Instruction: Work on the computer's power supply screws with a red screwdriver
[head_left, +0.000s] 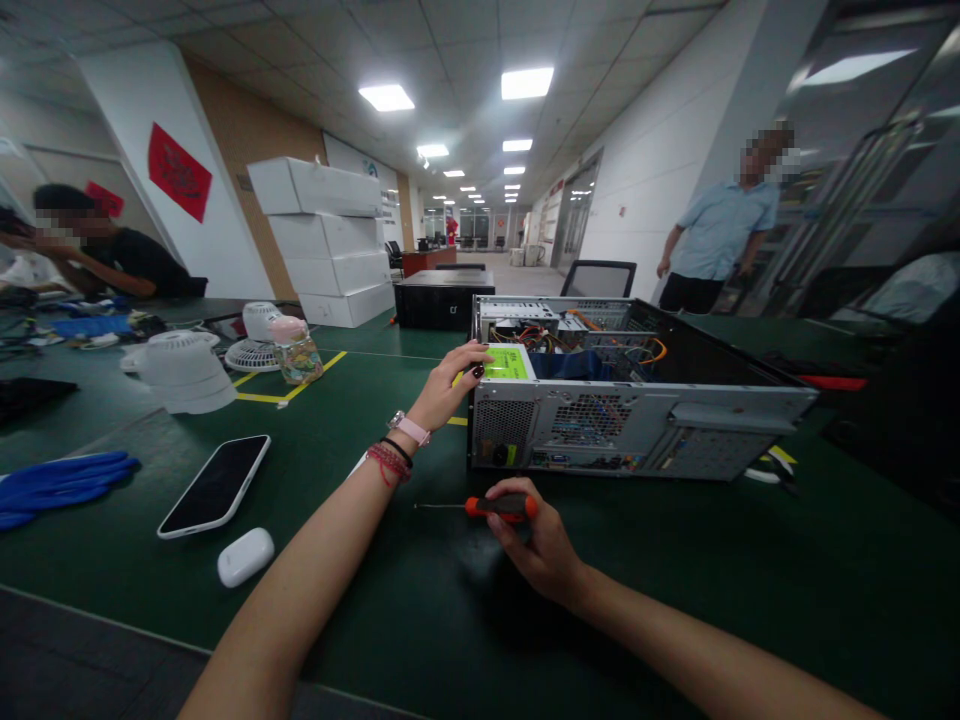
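Observation:
An opened desktop computer case lies on its side on the green table, its inside facing up and its rear panel toward me. Wires, a dark blue part and a power supply with a bright yellow-green label show inside. My left hand rests on the case's left rear corner, its stretched fingers touching the power supply. In front of the case, my right hand has its fingers around the orange and black handle of a screwdriver. The screwdriver's thin shaft points left, apart from the case.
To the left are a phone, a white earbud case, blue gloves, a white fan and a bottle. White boxes and a black case stand behind. One person sits left; another stands right.

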